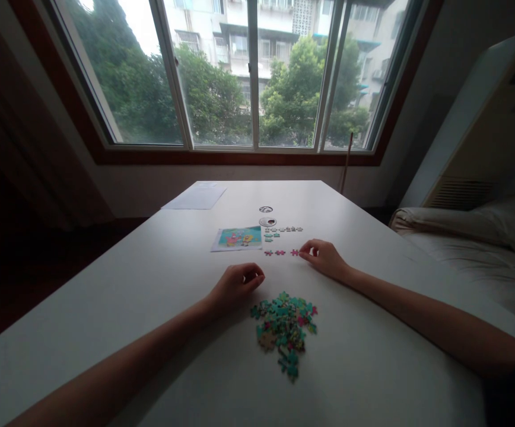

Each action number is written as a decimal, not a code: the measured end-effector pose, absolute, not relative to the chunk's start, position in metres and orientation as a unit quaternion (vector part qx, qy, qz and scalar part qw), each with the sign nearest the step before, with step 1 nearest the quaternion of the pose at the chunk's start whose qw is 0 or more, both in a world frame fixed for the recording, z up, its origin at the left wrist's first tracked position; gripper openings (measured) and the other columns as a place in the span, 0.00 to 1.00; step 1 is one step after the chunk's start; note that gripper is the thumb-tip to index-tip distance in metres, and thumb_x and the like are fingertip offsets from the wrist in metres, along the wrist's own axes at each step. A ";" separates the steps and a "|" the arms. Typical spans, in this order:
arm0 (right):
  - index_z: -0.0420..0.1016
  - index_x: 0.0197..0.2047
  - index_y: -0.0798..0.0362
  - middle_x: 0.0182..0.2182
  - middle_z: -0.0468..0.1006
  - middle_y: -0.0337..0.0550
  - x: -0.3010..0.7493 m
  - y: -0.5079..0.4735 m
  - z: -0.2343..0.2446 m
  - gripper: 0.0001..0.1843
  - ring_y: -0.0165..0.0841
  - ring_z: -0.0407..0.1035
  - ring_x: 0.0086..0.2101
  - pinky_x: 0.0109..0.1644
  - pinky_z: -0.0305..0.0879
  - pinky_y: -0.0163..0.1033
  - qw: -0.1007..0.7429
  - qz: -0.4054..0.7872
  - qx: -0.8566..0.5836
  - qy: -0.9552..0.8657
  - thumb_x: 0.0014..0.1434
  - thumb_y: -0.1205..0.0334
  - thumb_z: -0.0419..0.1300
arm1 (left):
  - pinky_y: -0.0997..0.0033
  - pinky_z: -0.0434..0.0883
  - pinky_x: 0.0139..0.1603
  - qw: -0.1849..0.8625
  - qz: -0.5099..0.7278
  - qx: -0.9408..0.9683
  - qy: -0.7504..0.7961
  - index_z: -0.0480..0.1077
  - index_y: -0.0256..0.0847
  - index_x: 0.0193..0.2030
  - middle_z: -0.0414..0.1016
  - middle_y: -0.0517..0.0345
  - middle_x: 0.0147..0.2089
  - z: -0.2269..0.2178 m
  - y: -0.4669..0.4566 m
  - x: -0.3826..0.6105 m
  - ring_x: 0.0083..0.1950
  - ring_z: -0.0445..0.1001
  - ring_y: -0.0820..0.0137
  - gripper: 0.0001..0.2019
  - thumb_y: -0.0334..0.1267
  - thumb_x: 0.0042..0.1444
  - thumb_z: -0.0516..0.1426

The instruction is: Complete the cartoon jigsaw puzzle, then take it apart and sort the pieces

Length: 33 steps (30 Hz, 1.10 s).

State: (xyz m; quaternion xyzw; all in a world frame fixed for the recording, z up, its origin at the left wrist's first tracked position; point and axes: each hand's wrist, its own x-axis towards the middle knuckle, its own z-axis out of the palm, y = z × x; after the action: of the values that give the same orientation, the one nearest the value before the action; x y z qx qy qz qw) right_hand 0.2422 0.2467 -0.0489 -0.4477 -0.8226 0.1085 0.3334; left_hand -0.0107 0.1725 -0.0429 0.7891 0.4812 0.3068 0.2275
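Observation:
At the end of a short row of pink puzzle pieces (pixel 280 252), my right hand (pixel 326 258) has its thumb and fingertips pinched at the edge of a pink puzzle piece (pixel 294 252). My left hand (pixel 238 281) rests on the table with its fingers loosely curled and closed; no piece shows in them. Just in front of me lies a heap of mixed puzzle pieces (pixel 284 323), mostly teal and green with some pink and brown. Beyond my left hand is a reference picture (pixel 241 238) with cartoon figures on a blue-green ground.
Farther back lie a row of pale pieces (pixel 284 229), a few teal pieces (pixel 270 236) and two round items (pixel 267 222). White papers (pixel 195 197) sit at the far left of the white table (pixel 159 279). A sofa (pixel 471 237) stands to the right.

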 end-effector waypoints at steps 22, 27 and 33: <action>0.70 0.44 0.52 0.41 0.74 0.44 0.248 0.250 -0.059 0.13 0.35 0.64 0.43 0.48 0.57 0.42 0.252 0.051 -0.328 -0.909 0.57 0.63 0.51 | 0.78 0.58 0.25 0.220 0.301 0.796 0.477 0.69 0.36 0.30 0.64 0.63 0.22 -0.044 0.174 -0.004 0.23 0.59 0.77 0.08 0.37 0.52 0.51; 0.70 0.46 0.51 0.43 0.74 0.43 0.249 0.251 -0.060 0.14 0.35 0.64 0.44 0.49 0.57 0.43 0.236 0.046 -0.325 -0.915 0.57 0.63 0.51 | 0.78 0.58 0.25 0.218 0.299 0.799 0.475 0.69 0.36 0.31 0.65 0.63 0.22 -0.046 0.176 -0.004 0.23 0.59 0.77 0.09 0.38 0.52 0.51; 0.70 0.44 0.52 0.42 0.73 0.45 0.249 0.250 -0.059 0.12 0.35 0.63 0.44 0.49 0.57 0.43 0.243 0.045 -0.323 -0.914 0.58 0.63 0.50 | 0.78 0.58 0.25 0.218 0.298 0.798 0.476 0.69 0.36 0.31 0.65 0.63 0.22 -0.047 0.175 -0.004 0.23 0.59 0.77 0.09 0.38 0.52 0.51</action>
State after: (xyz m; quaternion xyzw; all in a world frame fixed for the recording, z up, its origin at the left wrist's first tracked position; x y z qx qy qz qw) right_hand 0.2486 0.2503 -0.0593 -0.3225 -0.9138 0.0454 0.2426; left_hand -0.0038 0.1752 -0.0471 0.7980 0.4764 0.2980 0.2176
